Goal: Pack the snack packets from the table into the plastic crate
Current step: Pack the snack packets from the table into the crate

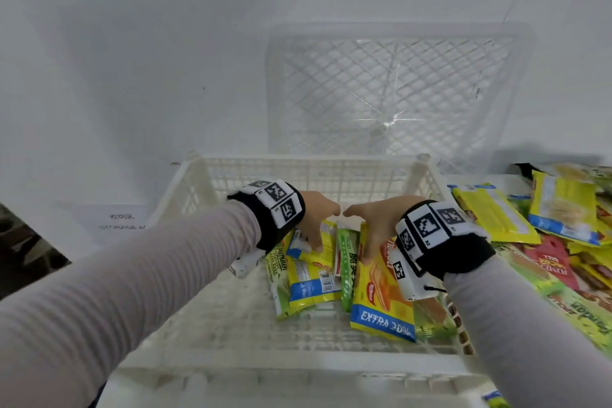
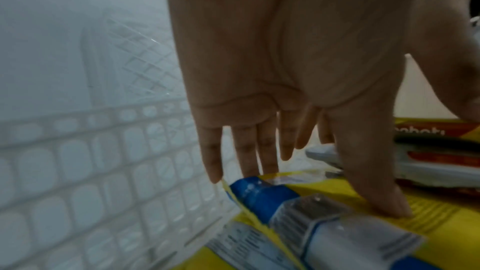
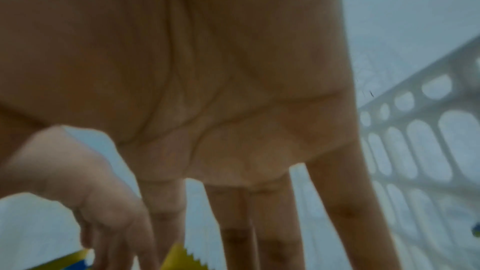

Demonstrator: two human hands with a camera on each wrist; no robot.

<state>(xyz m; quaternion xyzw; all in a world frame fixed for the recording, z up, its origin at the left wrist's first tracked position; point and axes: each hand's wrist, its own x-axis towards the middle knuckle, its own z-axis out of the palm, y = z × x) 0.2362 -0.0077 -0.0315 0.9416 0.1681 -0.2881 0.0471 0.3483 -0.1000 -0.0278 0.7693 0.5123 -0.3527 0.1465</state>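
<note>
Resting in the plastic crate [image 1: 198, 182]: several snack packets, among them a yellow-and-blue packet [image 1: 309, 278], a green packet [image 1: 347, 272] and a yellow "EXTRA 20%" packet [image 1: 381, 301], lying overlapped towards its right half. Left hand [image 1: 318, 219]: fingers [image 2: 246, 155] straight, tips on the yellow-and-blue packet, gripping nothing. Right hand [image 1: 374, 225]: fingers straight and spread on the "EXTRA 20%" packet, gripping nothing.

Risk, as judged: the glossy wrappers may slide or ride up over each other under pressing, leaving an uneven layer that wastes room.

Surroundings: heap of unpacked packets [image 1: 559, 219] on the desk [image 1: 99, 109] right of the crate; second crate [image 1: 397, 89] behind; printed paper sign [image 1: 122, 222] at left. The right crate wall stands between heap and interior.
</note>
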